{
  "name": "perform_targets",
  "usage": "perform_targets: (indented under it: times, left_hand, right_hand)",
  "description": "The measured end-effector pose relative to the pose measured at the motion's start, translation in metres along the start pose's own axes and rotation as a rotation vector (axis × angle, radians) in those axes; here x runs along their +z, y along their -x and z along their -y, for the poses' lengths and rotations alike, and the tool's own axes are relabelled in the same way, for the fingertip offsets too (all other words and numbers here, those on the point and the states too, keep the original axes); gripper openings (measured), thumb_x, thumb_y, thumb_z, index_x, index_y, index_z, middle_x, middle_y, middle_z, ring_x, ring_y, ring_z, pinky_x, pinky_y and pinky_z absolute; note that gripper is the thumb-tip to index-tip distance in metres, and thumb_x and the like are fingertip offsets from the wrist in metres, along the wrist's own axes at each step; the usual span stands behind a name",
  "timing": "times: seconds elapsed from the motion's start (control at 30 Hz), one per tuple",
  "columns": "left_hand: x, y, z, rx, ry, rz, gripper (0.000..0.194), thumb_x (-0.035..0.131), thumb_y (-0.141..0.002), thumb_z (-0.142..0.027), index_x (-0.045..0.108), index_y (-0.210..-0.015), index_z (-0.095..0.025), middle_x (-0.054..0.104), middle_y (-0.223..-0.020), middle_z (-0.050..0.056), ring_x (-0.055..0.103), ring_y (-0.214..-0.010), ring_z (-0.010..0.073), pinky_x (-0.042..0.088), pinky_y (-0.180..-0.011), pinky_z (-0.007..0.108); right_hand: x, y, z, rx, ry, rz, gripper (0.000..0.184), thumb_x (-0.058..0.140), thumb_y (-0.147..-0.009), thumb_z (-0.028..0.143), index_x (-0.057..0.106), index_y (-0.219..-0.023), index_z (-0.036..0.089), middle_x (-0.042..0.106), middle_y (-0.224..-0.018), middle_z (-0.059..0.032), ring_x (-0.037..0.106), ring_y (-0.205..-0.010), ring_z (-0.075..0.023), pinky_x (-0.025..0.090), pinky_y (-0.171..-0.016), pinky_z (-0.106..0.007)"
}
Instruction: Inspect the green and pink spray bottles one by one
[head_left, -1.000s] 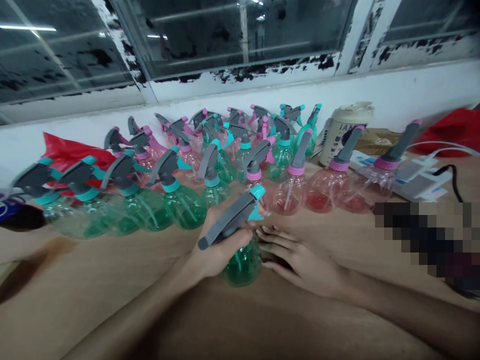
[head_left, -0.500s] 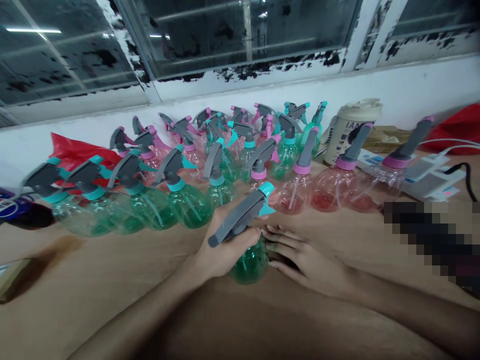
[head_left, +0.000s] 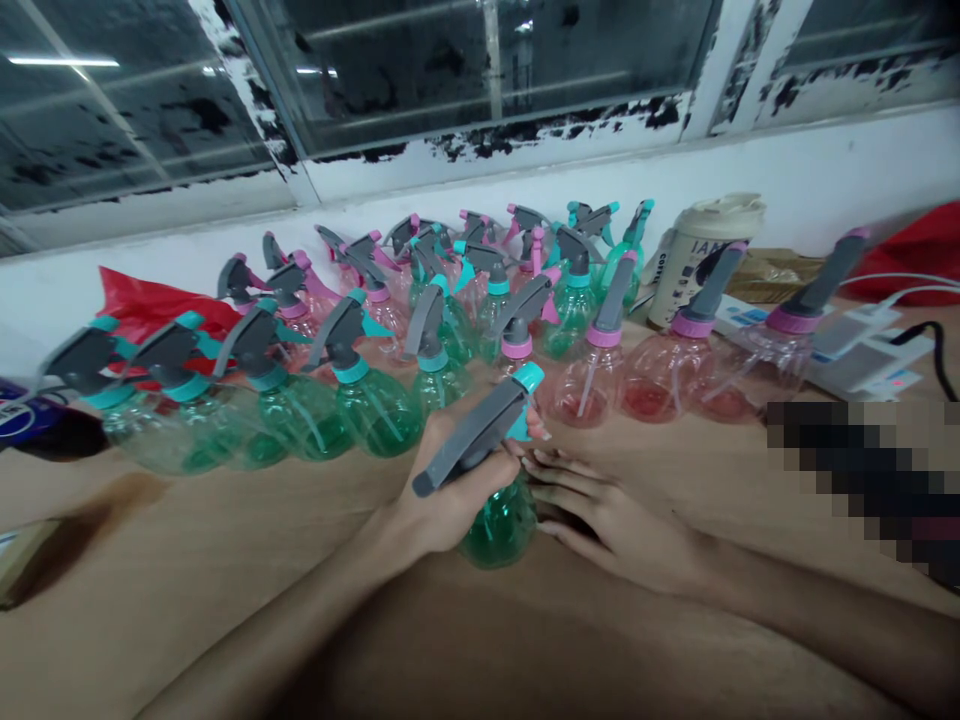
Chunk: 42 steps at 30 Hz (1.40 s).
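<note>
In front of me on the table stands a green spray bottle (head_left: 501, 528) with a grey and turquoise spray head. My left hand (head_left: 442, 500) is wrapped round its neck under the head, fingertips showing by the turquoise trigger. Close by on the right, my right hand (head_left: 607, 515) lies palm down with the fingers stretched out. Its fingertips are at the bottle's side; whether they touch it I cannot tell. Just behind is a row of more spray bottles, among them a green one (head_left: 381, 412) and a pink one (head_left: 585, 390).
More spray bottles crowd the back by the white wall. A cream coffee cup (head_left: 697, 265) stands at the back right, near a white power strip (head_left: 862, 350). Red plastic (head_left: 165, 310) and a dark drink bottle (head_left: 56, 430) are at the left.
My left fingertips beyond the trigger have shifted slightly and show more. The spray head tilts a touch to the left. My right hand and the other bottles stay put.
</note>
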<state>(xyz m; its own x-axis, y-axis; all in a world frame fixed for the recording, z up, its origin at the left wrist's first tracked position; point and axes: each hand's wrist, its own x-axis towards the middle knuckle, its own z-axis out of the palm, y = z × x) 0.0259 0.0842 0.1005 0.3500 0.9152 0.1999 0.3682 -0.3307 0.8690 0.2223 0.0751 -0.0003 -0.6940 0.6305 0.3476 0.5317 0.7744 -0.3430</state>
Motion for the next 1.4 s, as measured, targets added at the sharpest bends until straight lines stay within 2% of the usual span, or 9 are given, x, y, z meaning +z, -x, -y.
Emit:
perform_targets:
  times: [0.2, 0.27, 0.37, 0.5, 0.87, 1.0, 1.1, 1.23, 1.4]
  left_hand:
    - [-0.002, -0.001, -0.002, 0.071, -0.042, 0.005, 0.019, 0.048, -0.073, -0.016, 0.058, -0.088, -0.023, 0.057, -0.064, -0.002, 0.055, -0.058, 0.0150, 0.045, -0.057, 0.028]
    - [-0.003, -0.002, -0.005, 0.098, -0.111, 0.017, 0.022, 0.050, -0.073, -0.018, 0.059, -0.092, -0.023, 0.060, -0.069, -0.001, 0.056, -0.059, 0.0160, 0.045, -0.055, 0.028]
    - [-0.004, -0.004, -0.010, 0.144, -0.128, 0.056, 0.028, 0.056, -0.072, -0.018, 0.058, -0.100, -0.023, 0.065, -0.093, 0.003, 0.061, -0.076, 0.0186, 0.050, -0.067, 0.030]
    - [-0.006, -0.006, -0.010, 0.185, -0.047, 0.144, 0.041, 0.061, -0.071, -0.016, 0.052, -0.111, -0.021, 0.059, -0.115, 0.007, 0.061, -0.093, 0.0191, 0.051, -0.080, 0.029]
    - [-0.008, -0.009, 0.002, 0.295, -0.060, 0.171, 0.058, 0.068, -0.061, -0.019, 0.050, -0.116, -0.019, 0.061, -0.113, 0.009, 0.060, -0.100, 0.0241, 0.050, -0.088, 0.035]
    - [-0.007, -0.010, 0.005, 0.296, -0.059, 0.161, 0.049, 0.069, -0.060, -0.022, 0.055, -0.107, -0.017, 0.061, -0.115, 0.011, 0.058, -0.103, 0.0261, 0.051, -0.086, 0.035]
    - [-0.007, -0.010, 0.001, 0.280, -0.125, 0.126, 0.038, 0.070, -0.059, -0.025, 0.059, -0.095, -0.018, 0.066, -0.102, 0.009, 0.062, -0.092, 0.0254, 0.050, -0.084, 0.036]
    - [-0.004, -0.009, -0.005, 0.222, -0.137, 0.100, 0.028, 0.065, -0.063, -0.026, 0.060, -0.089, -0.019, 0.066, -0.084, 0.007, 0.064, -0.071, 0.0213, 0.053, -0.070, 0.033]
    - [-0.001, -0.008, -0.008, 0.173, -0.211, 0.045, 0.015, 0.061, -0.066, -0.026, 0.060, -0.079, -0.021, 0.065, -0.074, 0.005, 0.064, -0.065, 0.0208, 0.053, -0.065, 0.033]
  right_hand:
    - [0.000, 0.000, 0.000, 0.006, 0.007, -0.002, 0.039, 0.048, -0.089, 0.031, 0.050, -0.127, 0.020, 0.049, -0.135, -0.0071, 0.037, -0.128, -0.0222, 0.033, -0.106, -0.045]
    - [0.000, 0.000, 0.000, 0.000, 0.021, 0.016, 0.039, 0.047, -0.090, 0.031, 0.049, -0.127, 0.020, 0.048, -0.135, -0.0073, 0.037, -0.129, -0.0219, 0.033, -0.107, -0.045]
    - [-0.001, 0.000, 0.000, -0.005, 0.035, 0.033, 0.039, 0.046, -0.090, 0.031, 0.050, -0.126, 0.018, 0.047, -0.136, -0.0081, 0.036, -0.129, -0.0217, 0.032, -0.107, -0.044]
    - [0.000, 0.000, 0.000, -0.004, 0.043, 0.018, 0.038, 0.046, -0.090, 0.031, 0.050, -0.125, 0.018, 0.048, -0.135, -0.0081, 0.037, -0.129, -0.0226, 0.033, -0.106, -0.046]
    - [0.000, 0.000, 0.001, -0.006, 0.026, -0.046, 0.040, 0.049, -0.089, 0.030, 0.050, -0.127, 0.019, 0.048, -0.135, -0.0067, 0.039, -0.127, -0.0213, 0.033, -0.107, -0.043]
    - [-0.001, 0.000, 0.002, 0.007, 0.025, -0.043, 0.038, 0.047, -0.089, 0.031, 0.052, -0.125, 0.018, 0.048, -0.135, -0.0065, 0.039, -0.127, -0.0205, 0.032, -0.108, -0.042]
    - [0.000, 0.000, 0.001, 0.014, 0.024, -0.033, 0.038, 0.045, -0.090, 0.032, 0.052, -0.124, 0.017, 0.048, -0.135, -0.0077, 0.037, -0.128, -0.0201, 0.030, -0.109, -0.041]
    - [0.001, 0.000, 0.001, 0.018, 0.023, -0.012, 0.038, 0.044, -0.091, 0.033, 0.051, -0.125, 0.017, 0.047, -0.136, -0.0076, 0.035, -0.130, -0.0200, 0.029, -0.110, -0.041]
    - [0.002, 0.000, 0.000, 0.022, 0.034, 0.014, 0.040, 0.043, -0.091, 0.033, 0.050, -0.126, 0.016, 0.046, -0.137, -0.0087, 0.035, -0.130, -0.0207, 0.030, -0.109, -0.041]
